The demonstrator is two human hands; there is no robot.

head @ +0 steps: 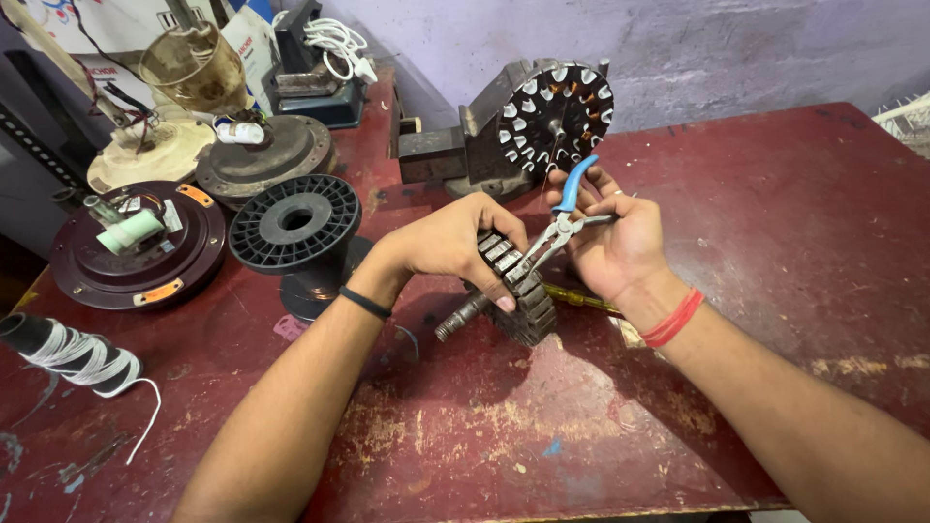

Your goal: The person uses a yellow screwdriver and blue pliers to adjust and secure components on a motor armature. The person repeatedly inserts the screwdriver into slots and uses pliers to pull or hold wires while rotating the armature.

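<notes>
Both bare forearms reach in from the lower edge of the view and meet near the middle of the worn, dark red wooden table (756, 223). The left hand (453, 242), with a thin black band on its wrist, comes in from the lower left with its back turned up. Its fingers curl over the top of a dark metal slotted stator core (523, 291), a toothed ring with a short steel shaft sticking out on the left side, and the thumb presses against the ring's near face, so the hand grips the core firmly. The core stands on edge on the table, just in front of the person.

The right hand (612, 242), with a red thread around its wrist, comes in from the lower right with the palm turned towards the camera. Its fingers are wrapped around the blue-handled steel pliers (562, 218), holding them tight; the handles point up and away, and the pliers' nose points down-left onto the top teeth of the core, beside the left fingertips.

A yellowish rod (579, 298) lies on the table under the right wrist. Behind the hands stands a second wound stator with white slot liners (555, 116), mounted upright. To the left lies an empty black plastic spool (295, 221).
</notes>
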